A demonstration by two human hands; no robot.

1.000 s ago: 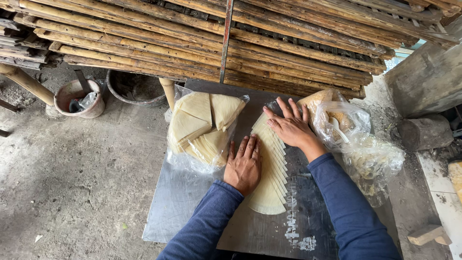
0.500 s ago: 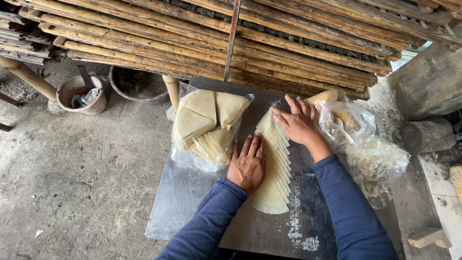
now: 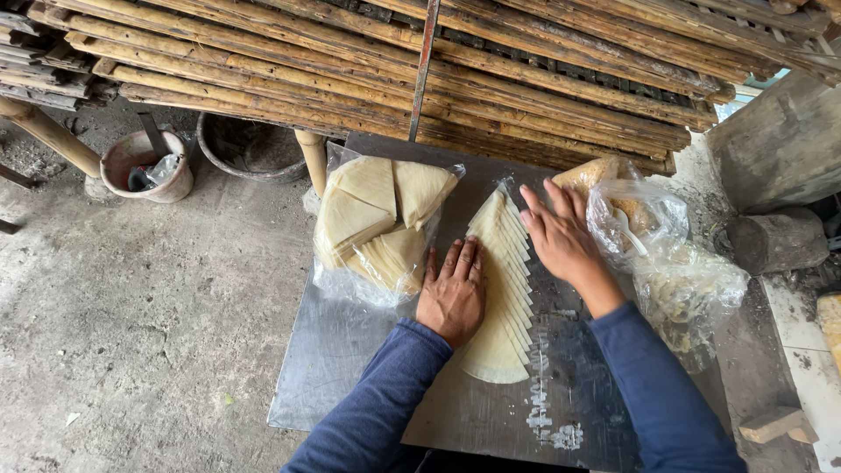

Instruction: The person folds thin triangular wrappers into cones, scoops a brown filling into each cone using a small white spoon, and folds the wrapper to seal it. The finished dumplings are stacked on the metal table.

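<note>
Dull grey sheet metal forms the surface (image 3: 350, 350), smeared with white floury streaks near the right forearm, standing on a rough concrete floor (image 3: 131, 307) in a work shed. Beyond both hands, a rack of bamboo poles (image 3: 394, 79) runs across the top of the head view, with a clay pot (image 3: 144, 166) and a dark basin (image 3: 250, 144) on the floor far to the left.

Just left of the left hand (image 3: 453, 293) lies a clear bag of folded pale wrappers (image 3: 377, 223), touching its fingertips. Right of the right hand (image 3: 561, 236) sit crumpled plastic bags (image 3: 674, 263) with yellowish contents.

Between the hands lies the fan of pale dough sheets (image 3: 501, 298), overlapped like shingles. Its long axis runs away from the person, pointed tip towards the bamboo, rounded end nearest the body. The left hand lies flat, fingers together, pressing its left edge; the right hand is spread open, palm down, on its upper right edge. Neither grips anything.
</note>
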